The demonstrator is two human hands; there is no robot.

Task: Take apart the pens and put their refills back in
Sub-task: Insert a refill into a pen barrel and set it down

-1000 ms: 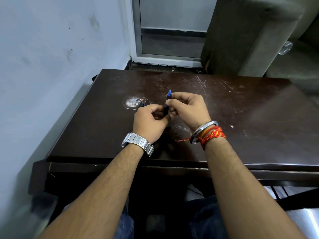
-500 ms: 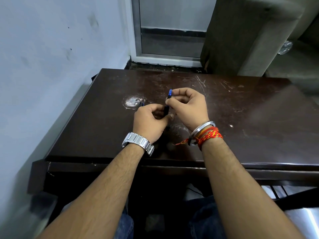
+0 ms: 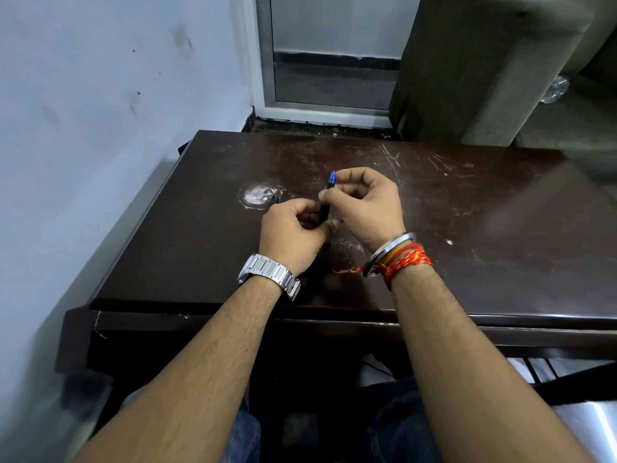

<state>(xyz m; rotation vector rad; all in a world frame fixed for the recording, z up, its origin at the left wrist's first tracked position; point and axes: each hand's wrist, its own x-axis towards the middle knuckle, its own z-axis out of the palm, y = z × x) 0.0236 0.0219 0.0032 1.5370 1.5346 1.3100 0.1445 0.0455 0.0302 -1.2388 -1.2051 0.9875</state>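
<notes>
A dark pen with a blue top end [image 3: 328, 195] stands nearly upright above the dark brown table [image 3: 484, 228], held between both hands. My left hand [image 3: 292, 233] grips its lower barrel; the lower tip is hidden by my fingers. My right hand [image 3: 365, 203] pinches its upper part just below the blue end. A small blue piece [image 3: 275, 199] pokes out behind my left hand's knuckles; I cannot tell what it is.
A round whitish scuff mark [image 3: 257, 195] lies on the tabletop left of my hands. A pale wall runs along the table's left side. A grey upholstered seat [image 3: 484, 61] and a glass door [image 3: 334, 55] stand beyond the far edge.
My right hand has edged up and away from my body along the pen, and the wrist has lifted slightly. The left hand has stayed almost still.
</notes>
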